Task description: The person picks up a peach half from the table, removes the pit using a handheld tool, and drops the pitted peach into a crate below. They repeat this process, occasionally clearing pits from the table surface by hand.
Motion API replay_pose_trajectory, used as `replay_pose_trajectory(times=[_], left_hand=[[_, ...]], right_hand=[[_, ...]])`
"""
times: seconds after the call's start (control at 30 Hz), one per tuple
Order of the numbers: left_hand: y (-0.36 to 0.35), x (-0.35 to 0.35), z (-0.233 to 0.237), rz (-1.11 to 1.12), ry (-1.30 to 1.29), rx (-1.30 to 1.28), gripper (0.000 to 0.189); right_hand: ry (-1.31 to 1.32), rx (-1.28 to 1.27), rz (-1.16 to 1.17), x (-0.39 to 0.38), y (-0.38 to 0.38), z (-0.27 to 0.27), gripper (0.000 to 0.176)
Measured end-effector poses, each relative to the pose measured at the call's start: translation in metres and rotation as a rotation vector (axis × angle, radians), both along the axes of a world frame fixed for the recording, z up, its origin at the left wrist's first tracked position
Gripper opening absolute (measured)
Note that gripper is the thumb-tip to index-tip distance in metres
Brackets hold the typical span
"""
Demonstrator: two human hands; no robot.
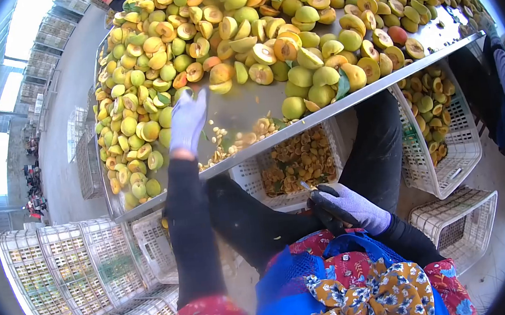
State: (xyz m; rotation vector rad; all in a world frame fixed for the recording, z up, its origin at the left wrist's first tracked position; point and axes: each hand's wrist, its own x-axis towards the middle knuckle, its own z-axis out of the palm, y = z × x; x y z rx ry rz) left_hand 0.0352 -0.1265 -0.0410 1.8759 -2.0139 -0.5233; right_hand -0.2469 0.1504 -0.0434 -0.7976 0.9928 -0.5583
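My left hand (188, 122), in a pale lilac glove, reaches over the metal table (238, 101) at the edge of a heap of green-yellow, apricot-like fruit (161, 57), many cut in half. Its fingers look spread, slightly blurred, with nothing visible in them. Close to my lap, my right hand (354, 207), gloved in lilac with dark fingers, is closed around a small tool (305, 185). Only the tool's thin metal tip shows; the rest is hidden. Pale pits (220, 139) and scraps lie on the table near my left wrist.
Below the table edge stands a crate (247, 179) of pits and scraps. Another crate (442, 166), holding halved fruit, is at the right, with a white crate (477, 215) below it. Stacked crates (71, 266) fill the lower left. Another person's sleeve (504, 72) shows at far right.
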Motion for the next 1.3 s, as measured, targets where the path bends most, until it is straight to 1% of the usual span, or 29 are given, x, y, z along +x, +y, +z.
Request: replay_pose_trajectory(times=[0.03, 0.13, 0.2, 0.23, 0.27, 0.3, 0.33, 0.4, 0.43, 0.47, 0.5, 0.53, 0.6, 0.63, 0.67, 0.73, 0.83, 0.9, 0.97, 1.03, 1.13, 1.23, 1.3], left_hand=[[-0.045, -0.002, -0.029, -0.006, 0.161, 0.089, 0.038], [-0.045, -0.047, -0.024, 0.028, 0.618, 0.429, 0.031], [-0.038, -0.042, -0.037, 0.003, 0.521, 0.402, 0.029], [-0.012, -0.048, -0.02, -0.013, 0.76, 0.52, 0.03], [0.018, -0.05, -0.002, -0.027, 1.003, 0.633, 0.031], [0.032, -0.043, -0.005, -0.094, 1.108, 0.697, 0.03], [0.059, -0.042, 0.004, -0.121, 1.201, 0.648, 0.034], [0.098, -0.043, 0.012, -0.07, 1.232, 0.69, 0.037], [0.111, -0.04, 0.005, -0.426, 0.86, 0.18, 0.036], [0.13, -0.041, 0.002, -0.337, 1.01, 0.369, 0.037], [0.149, -0.046, 0.007, -0.207, 1.174, 0.551, 0.044], [0.168, -0.051, 0.011, -0.048, 1.319, 0.705, 0.055], [0.197, -0.069, 0.017, 0.006, 1.252, 0.57, 0.063], [0.207, -0.072, 0.017, -0.013, 1.252, 0.565, 0.063], [0.215, -0.069, -0.001, -0.018, 1.323, 0.562, 0.062], [0.228, -0.072, 0.001, 0.006, 1.356, 0.64, 0.059], [0.244, -0.08, 0.001, -0.02, 1.225, 0.458, 0.055], [0.248, -0.08, -0.001, -0.05, 1.135, 0.353, 0.053], [0.249, -0.081, -0.001, -0.035, 1.104, 0.336, 0.051], [0.251, -0.083, 0.001, 0.034, 1.131, 0.399, 0.051], [0.255, -0.089, 0.009, 0.125, 1.155, 0.427, 0.051], [0.259, -0.09, 0.001, 0.174, 1.218, 0.419, 0.052], [0.263, -0.095, -0.002, 0.184, 1.132, 0.29, 0.05]], right_hand=[[-0.052, 0.066, -0.02, -0.002, 0.001, 0.004, 0.031], [-0.076, 0.09, -0.093, -0.007, 0.004, 0.0, 0.031], [0.006, -0.016, -0.195, -0.004, 0.007, -0.011, 0.03], [0.046, -0.066, -0.245, -0.001, 0.009, -0.014, 0.03], [0.142, -0.176, -0.227, 0.0, 0.008, -0.013, 0.029], [0.238, -0.285, -0.206, 0.001, 0.006, -0.01, 0.028], [0.337, -0.39, -0.182, 0.001, 0.004, -0.006, 0.026], [0.429, -0.502, -0.114, 0.005, -0.003, 0.014, 0.023], [0.487, -0.563, -0.089, 0.008, -0.004, 0.024, 0.023], [0.543, -0.622, -0.067, 0.012, -0.003, 0.028, 0.023], [0.501, -0.652, -0.082, 0.015, -0.002, 0.024, 0.025], [0.518, -0.675, -0.076, 0.018, -0.001, 0.027, 0.025], [0.553, -0.716, -0.064, 0.024, 0.003, 0.035, 0.025], [0.562, -0.735, -0.039, 0.026, 0.005, 0.035, 0.027], [0.599, -0.754, -0.03, 0.027, 0.009, 0.032, 0.028], [0.673, -0.792, -0.015, 0.032, 0.016, 0.025, 0.029], [0.659, -0.787, 0.0, 0.034, 0.023, 0.021, 0.025], [0.681, -0.795, 0.051, 0.034, 0.025, 0.023, 0.028], [0.692, -0.8, 0.084, 0.034, 0.027, 0.024, 0.029], [0.69, -0.8, 0.104, 0.035, 0.031, 0.024, 0.03], [0.655, -0.683, 0.114, 0.038, 0.03, 0.027, 0.029], [0.583, -0.733, 0.082, 0.04, 0.033, 0.012, 0.027], [0.219, -0.351, 0.077, 0.031, 0.027, 0.024, 0.026]])
